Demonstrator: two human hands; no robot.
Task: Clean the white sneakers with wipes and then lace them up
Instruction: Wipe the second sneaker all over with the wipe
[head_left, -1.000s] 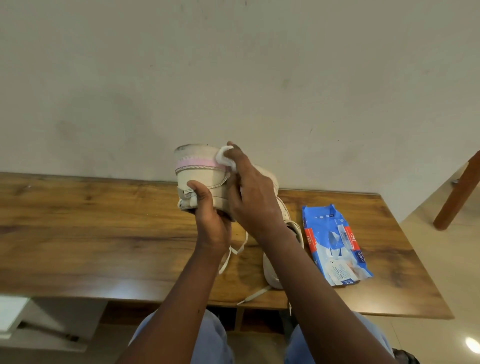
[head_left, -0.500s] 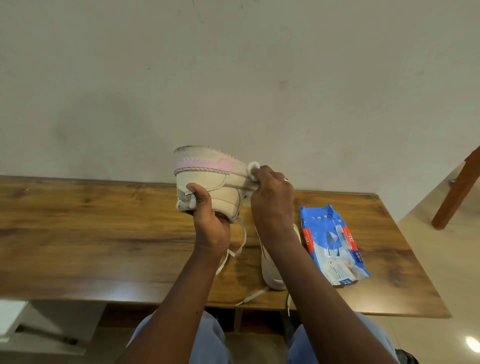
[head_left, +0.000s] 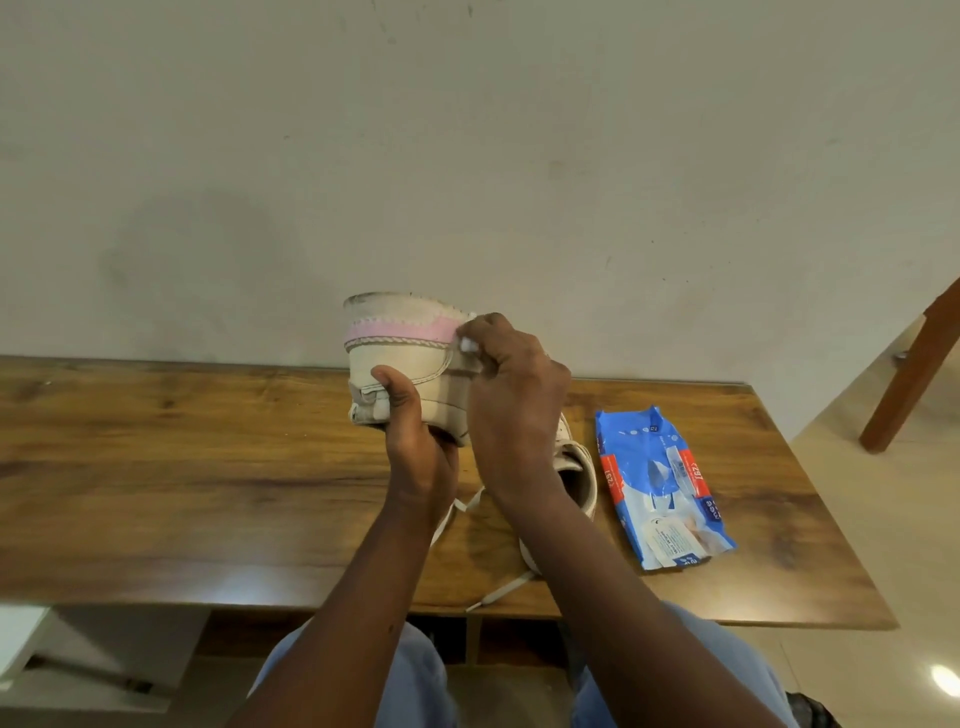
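My left hand grips a white sneaker from below and holds it above the table, sole up, with a pink band under the sole. Against the sneaker's right end, my right hand pinches a small white wipe. The second white sneaker lies on the table beneath my right forearm, mostly hidden, its loose laces trailing to the front edge.
A blue pack of wipes lies on the wooden table right of the sneakers. A plain wall stands right behind the table. A wooden chair leg is at the far right, on the floor.
My right hand with the wipe slid from the top of the sneaker's right end down its side, then back up a little. My left hand kept the sneaker raised.
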